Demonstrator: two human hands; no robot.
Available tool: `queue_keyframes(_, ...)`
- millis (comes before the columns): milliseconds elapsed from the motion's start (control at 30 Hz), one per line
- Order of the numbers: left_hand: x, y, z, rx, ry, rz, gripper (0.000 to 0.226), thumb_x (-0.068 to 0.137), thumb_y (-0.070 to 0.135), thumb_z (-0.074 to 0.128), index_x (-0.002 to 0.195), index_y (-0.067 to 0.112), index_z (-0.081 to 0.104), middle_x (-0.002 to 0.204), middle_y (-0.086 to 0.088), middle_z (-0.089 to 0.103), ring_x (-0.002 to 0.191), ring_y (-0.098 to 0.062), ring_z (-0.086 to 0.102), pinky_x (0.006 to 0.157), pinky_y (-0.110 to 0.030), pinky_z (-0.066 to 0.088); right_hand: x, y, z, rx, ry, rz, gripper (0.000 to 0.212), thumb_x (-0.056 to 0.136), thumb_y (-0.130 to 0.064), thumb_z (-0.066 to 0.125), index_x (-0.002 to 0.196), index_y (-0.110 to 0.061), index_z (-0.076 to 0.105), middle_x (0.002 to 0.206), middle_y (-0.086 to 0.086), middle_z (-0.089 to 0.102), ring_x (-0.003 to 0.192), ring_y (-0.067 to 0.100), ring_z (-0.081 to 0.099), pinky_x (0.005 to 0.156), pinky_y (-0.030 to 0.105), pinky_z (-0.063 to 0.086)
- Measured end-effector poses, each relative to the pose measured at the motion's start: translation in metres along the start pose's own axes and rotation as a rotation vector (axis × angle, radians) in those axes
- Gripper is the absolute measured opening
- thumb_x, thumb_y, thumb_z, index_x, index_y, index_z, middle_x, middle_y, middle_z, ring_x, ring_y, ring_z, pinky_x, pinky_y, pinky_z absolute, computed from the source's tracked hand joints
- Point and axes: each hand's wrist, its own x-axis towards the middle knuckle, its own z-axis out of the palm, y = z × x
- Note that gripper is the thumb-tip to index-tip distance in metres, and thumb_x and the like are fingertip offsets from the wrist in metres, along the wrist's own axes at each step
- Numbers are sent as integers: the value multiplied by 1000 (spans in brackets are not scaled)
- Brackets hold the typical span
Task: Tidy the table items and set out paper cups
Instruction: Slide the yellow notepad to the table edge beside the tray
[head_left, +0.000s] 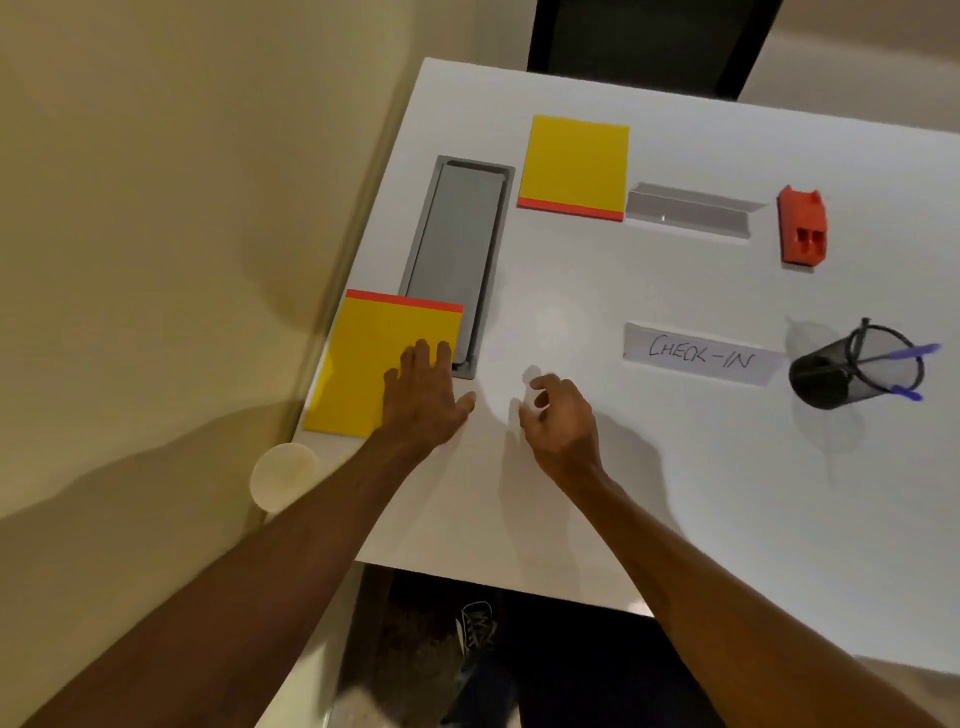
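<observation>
My left hand (423, 392) lies flat with straight fingers on the right part of a yellow notepad with a red strip (363, 364) at the near left corner of the white table (675, 467). My right hand (558, 421) hovers just right of it, fingers loosely curled, holding nothing. A second yellow notepad (574, 166) lies further back. A pale paper cup (283, 475) shows at the table's left edge, near my left forearm.
A grey recessed cable tray (460, 249) runs between the notepads. A clear sign holder (691, 210), an orange stapler (802, 228), a "CHECK-IN" sign (701, 353) and a black mesh pen cup (852, 366) with purple pens lie to the right. A dark chair (649, 41) stands behind.
</observation>
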Motion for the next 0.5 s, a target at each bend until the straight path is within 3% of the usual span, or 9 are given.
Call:
queue_keyframes(133,-1,59,15,-74,-7,125,83,94,56,50,156,13,16,163,-17,13,150,-35,14,118,-49,22,-11,47,-47,1,158,124,22,91,-17,66,110,-7,61,99,7,60,84,20,59,75,38,54)
queue_keyframes(367,-19,155,69,-70,-110,419,81,97,56,41,157,12,10,165,-17,-2,152,-32,-1,123,-48,7,-34,134,-127,47,391,409,36,89,-28,71,119,-12,58,115,7,57,97,19,60,77,22,46)
queue_keyframes(500,-26,201,102,-70,-99,439,81,96,63,32,158,19,6,166,-12,-8,152,-29,-12,122,-49,-7,-36,176,-163,94,506,499,53,85,-33,75,125,-11,48,123,9,51,106,24,58,82,25,47)
